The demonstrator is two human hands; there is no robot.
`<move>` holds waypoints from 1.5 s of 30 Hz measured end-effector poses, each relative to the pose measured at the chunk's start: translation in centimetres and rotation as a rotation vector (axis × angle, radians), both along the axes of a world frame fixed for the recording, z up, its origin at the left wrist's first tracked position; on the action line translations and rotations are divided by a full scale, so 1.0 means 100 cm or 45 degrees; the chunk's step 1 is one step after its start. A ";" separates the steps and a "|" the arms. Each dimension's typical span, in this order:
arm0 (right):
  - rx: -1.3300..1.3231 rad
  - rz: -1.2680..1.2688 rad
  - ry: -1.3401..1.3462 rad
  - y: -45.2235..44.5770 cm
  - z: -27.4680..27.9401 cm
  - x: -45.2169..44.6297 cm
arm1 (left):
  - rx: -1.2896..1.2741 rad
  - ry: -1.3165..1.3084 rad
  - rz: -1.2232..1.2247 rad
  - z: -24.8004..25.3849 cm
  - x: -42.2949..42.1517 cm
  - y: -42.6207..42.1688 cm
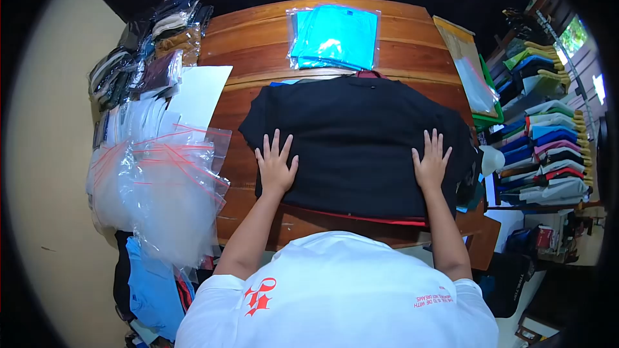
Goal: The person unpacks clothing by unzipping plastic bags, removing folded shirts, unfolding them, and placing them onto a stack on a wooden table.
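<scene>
A black T-shirt (354,148) lies spread on the wooden table in front of me, on top of other garments whose red edge shows along the near side. Flat on its left part rests my left hand (276,171), fingers spread. My right hand (431,167) presses flat on the right part, its fingers also apart. Neither hand grips anything. Beyond the shirt's collar, a bright blue folded shirt in clear plastic (338,35) lies at the back of the table.
Clear zip bags with red seals (161,187) pile up on the left, beside a white sheet (207,93) and stacks of bagged clothes (177,32). A green tray (493,113) stands at the right edge. Shirts on hangers (545,148) hang farther right.
</scene>
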State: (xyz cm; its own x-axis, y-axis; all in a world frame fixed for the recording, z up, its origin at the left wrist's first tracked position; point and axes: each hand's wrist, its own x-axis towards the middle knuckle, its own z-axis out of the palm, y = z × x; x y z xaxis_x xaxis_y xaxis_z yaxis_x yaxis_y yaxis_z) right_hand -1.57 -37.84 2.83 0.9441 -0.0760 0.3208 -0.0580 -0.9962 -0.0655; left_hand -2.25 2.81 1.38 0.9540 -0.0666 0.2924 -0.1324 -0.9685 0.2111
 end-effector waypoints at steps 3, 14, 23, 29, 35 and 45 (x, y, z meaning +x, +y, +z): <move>0.169 0.184 0.056 0.049 0.008 0.014 | 0.002 0.022 0.010 -0.001 0.000 0.002; 0.060 0.767 -0.067 0.201 0.003 0.140 | -0.044 0.049 0.000 -0.001 0.003 0.006; 0.072 0.378 0.150 0.216 -0.014 0.256 | -0.080 0.128 -0.006 -0.003 0.007 0.010; 0.106 0.228 0.139 0.204 -0.036 0.314 | -0.138 0.143 -0.022 -0.005 0.009 0.014; 0.144 0.250 0.189 0.197 -0.060 0.349 | -0.148 0.167 -0.021 -0.005 0.015 0.016; 0.363 0.315 0.074 0.187 -0.079 0.366 | -0.158 0.166 -0.032 -0.006 0.016 0.017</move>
State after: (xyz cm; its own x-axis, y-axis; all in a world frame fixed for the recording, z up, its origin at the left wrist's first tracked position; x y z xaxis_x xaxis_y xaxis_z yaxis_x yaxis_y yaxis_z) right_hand 35.00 -19.13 -5.11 0.9610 0.0781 0.2653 0.1705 -0.9226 -0.3460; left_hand -0.61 4.47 0.81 0.9828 -0.0621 0.1741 -0.1200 -0.9307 0.3455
